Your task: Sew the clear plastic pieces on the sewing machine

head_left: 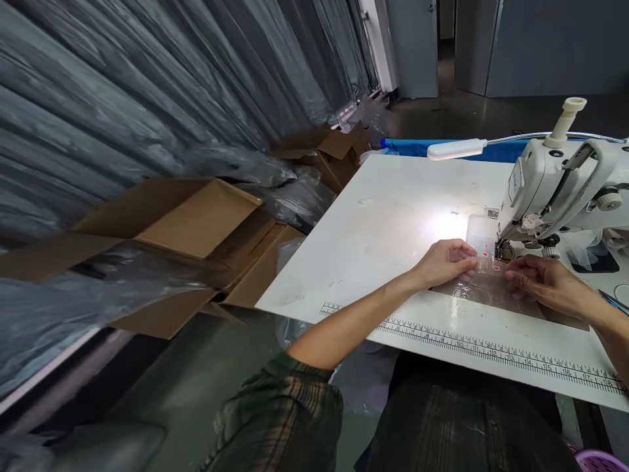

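Observation:
A white sewing machine (535, 187) stands at the right of the table, with its presser foot (500, 249) down near a clear plastic sheet (484, 285) that has small red marks. My left hand (448, 261) pinches the sheet's left side, thumb against fingers, just left of the needle area. On the other side, my right hand (540, 280) has its fingers curled together on the sheet close to the foot. A brownish flat piece (563, 317) lies under or beside the sheet and reaches out below my right hand. The needle itself is too small to make out.
The white tabletop (373, 229) carries a printed ruler (462, 345) along its front edge. A white lamp (457, 149) on a flexible neck lights the work. Open cardboard boxes (196, 216) and plastic wrap (299, 196) crowd the left. A purple basket (602, 459) sits low at the right.

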`<state>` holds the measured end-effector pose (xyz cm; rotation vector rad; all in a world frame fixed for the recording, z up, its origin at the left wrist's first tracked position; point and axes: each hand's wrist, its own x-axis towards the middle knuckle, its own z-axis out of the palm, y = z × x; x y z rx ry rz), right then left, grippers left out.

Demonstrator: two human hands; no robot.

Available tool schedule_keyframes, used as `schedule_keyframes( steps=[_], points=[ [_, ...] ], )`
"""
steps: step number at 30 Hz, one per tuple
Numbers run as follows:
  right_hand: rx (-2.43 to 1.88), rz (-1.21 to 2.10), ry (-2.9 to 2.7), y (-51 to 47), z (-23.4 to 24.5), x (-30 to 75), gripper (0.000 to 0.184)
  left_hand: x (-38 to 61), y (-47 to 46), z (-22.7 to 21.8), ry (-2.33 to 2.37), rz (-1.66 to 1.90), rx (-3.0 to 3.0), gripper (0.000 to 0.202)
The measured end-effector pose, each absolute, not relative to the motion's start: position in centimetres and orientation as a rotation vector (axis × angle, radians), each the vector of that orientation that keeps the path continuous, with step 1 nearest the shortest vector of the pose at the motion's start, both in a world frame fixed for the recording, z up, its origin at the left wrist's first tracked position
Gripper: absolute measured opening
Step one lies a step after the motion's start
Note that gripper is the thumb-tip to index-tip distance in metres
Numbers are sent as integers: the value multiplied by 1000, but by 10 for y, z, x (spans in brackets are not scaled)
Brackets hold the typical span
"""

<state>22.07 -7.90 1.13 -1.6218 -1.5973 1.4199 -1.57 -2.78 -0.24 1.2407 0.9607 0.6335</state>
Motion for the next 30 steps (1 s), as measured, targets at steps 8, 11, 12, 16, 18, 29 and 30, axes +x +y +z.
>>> schedule_keyframes(
  steps=[8,11,12,16,18,29,30],
  points=[
    [-1634,1438,-1124,-78,2,210,70,-19,-35,-6,898,832,984,27],
    [-1614,1459,-1058,-78,-1,210,63,-19,-36,-1,840,876,822,24],
    [-1609,1463,-1037,-78,-2,210,61,-19,-36,1,822,880,780,25],
    [-1613,1418,-993,-79,-3,207,57,-18,-37,6,738,877,691,29],
    [-1616,1383,-1030,-80,-3,206,55,-18,-37,5,706,881,672,30],
    [-1812,907,-1678,-80,-6,216,51,-18,-24,-15,867,843,1374,14],
    [-1839,857,-1727,-80,-4,218,52,-18,-19,-12,917,830,1624,10]
  ],
)
